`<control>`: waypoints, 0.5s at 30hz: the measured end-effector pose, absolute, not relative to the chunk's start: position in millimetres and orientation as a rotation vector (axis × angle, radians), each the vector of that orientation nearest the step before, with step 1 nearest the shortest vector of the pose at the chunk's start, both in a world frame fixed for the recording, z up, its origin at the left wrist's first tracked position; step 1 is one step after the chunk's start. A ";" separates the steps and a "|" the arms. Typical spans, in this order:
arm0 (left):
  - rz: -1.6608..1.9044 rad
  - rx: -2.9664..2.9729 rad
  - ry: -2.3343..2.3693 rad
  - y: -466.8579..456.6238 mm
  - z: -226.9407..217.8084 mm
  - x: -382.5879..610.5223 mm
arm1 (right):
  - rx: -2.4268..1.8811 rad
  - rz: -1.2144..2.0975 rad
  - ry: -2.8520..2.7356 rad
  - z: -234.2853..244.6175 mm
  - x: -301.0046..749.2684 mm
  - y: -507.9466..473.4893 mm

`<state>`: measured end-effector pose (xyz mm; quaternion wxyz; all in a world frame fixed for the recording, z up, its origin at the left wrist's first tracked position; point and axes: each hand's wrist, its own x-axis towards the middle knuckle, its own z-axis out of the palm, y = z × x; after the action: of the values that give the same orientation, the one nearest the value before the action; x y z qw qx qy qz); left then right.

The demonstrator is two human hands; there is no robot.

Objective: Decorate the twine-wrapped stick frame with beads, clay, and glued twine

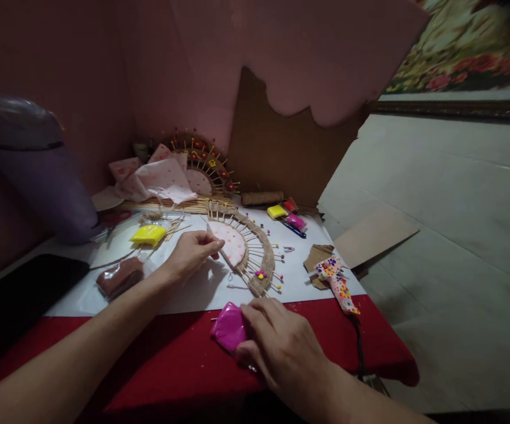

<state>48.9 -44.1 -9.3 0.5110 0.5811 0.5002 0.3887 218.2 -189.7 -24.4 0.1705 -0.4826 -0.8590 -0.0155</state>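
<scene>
My right hand (281, 335) grips a bright magenta packet of modelling clay (229, 327) at its right side, over the red cloth near the front edge. At the straight edge of a half-round craft piece, my left hand (194, 254) has its thumb and fingers pinched together; whatever they may hold is too small to make out. This piece has a pink-dotted fabric half circle (231, 245), thin sticks fanning outward, and a burlap arc (264, 250). Coloured balls tip the sticks. One magenta flower with a yellow centre (261, 274) sits low on the arc.
A patterned glue gun (338, 285) rests on cardboard at right. Yellow clay (148, 235) and brown clay (120, 277) packets lie left. Behind are a twine roll (262, 198), dotted fabric (162, 176), and a similar decorated fan (206, 158).
</scene>
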 end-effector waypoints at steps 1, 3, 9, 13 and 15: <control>0.949 1.399 1.195 -44.6 -8.9 48.9 | -1.428 -0.053 -2.455 -23.7 215.5 -187.6; 0.979 1.400 1.175 -45.4 -8.1 48.8 | -1.479 -0.032 -2.478 -22.9 210.2 -184.2; 1.139 1.353 1.087 -40.6 -8.5 43.7 | -1.468 0.528 -2.231 0.5 209.2 -168.3; 1.178 1.309 1.116 -33.9 -15.4 41.9 | -1.351 0.934 -1.955 36.4 204.8 -135.1; 1.151 1.307 1.109 -34.0 -19.0 44.3 | -1.279 0.881 -1.864 48.7 193.1 -109.9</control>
<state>44.3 -34.0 -19.0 0.5130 0.5435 0.4610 0.4786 193.1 -109.9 48.7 0.3503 -0.4937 -0.7197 0.3400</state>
